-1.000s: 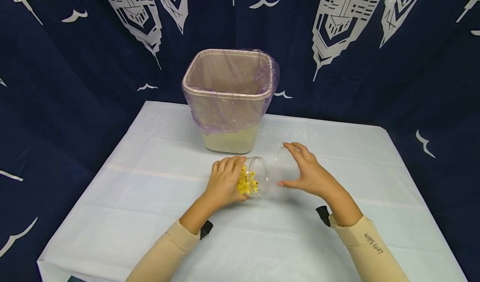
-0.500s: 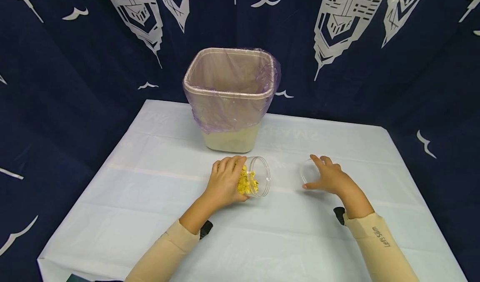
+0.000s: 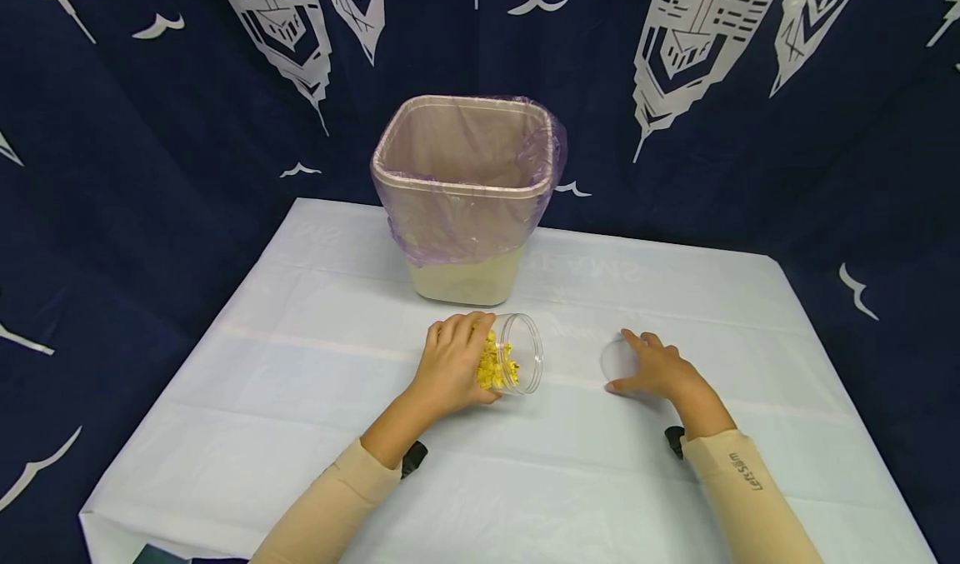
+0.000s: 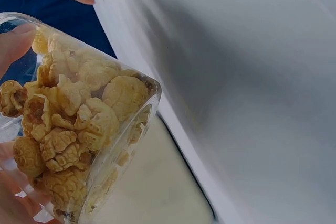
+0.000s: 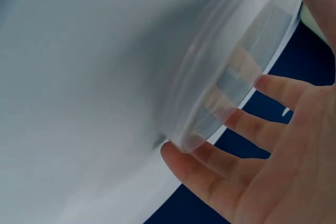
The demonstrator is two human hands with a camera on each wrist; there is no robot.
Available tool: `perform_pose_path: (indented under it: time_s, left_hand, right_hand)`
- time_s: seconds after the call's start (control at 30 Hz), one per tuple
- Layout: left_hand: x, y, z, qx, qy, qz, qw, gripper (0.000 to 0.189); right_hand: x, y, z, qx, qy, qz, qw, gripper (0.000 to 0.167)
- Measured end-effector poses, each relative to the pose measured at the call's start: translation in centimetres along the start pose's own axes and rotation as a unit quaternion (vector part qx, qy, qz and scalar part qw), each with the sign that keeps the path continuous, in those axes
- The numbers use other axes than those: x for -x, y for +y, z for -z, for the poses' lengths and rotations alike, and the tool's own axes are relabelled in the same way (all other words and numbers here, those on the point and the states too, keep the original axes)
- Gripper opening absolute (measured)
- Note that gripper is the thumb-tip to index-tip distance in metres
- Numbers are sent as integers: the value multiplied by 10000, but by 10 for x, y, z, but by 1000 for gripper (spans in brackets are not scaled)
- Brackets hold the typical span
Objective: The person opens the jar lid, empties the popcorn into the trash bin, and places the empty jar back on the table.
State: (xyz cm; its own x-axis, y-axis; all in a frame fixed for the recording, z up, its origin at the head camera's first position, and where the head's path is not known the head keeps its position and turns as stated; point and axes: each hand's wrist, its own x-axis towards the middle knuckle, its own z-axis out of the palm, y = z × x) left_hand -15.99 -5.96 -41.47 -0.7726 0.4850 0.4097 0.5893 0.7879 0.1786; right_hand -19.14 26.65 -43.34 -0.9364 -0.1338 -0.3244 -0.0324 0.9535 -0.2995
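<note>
At the lower-left edge of the head view, a dark object (image 3: pixel 157 555) is cut off, too little showing to name. Right of centre, the right hand (image 3: pixel 656 368) grips a clear lid (image 3: pixel 618 359) by its rim; a second ago both were beside the jar's mouth, and now they are well apart from it, low over the counter (image 3: pixel 540 489). Whether the lid touches down is unclear. Mid-frame, the left hand (image 3: pixel 450 360) holds the jar (image 3: pixel 523 351) on its side, as before, its fingers hiding much of the yellow popcorn (image 3: pixel 493 366). Beyond stands a bin (image 3: pixel 465 283), its bottom inside hidden.
</note>
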Motion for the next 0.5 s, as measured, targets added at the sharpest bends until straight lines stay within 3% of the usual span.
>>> perform_pose_path:
  time_s: [0.33, 0.5]
  left_hand:
    - [0, 0, -1, -14, 6, 19, 10000, 108]
    - [0, 1, -1, 11, -17, 55, 10000, 108]
  right_hand:
    - [1, 0, -1, 64, -53, -10, 10000, 110]
    - [0, -4, 12, 387, 52, 274, 9989, 102]
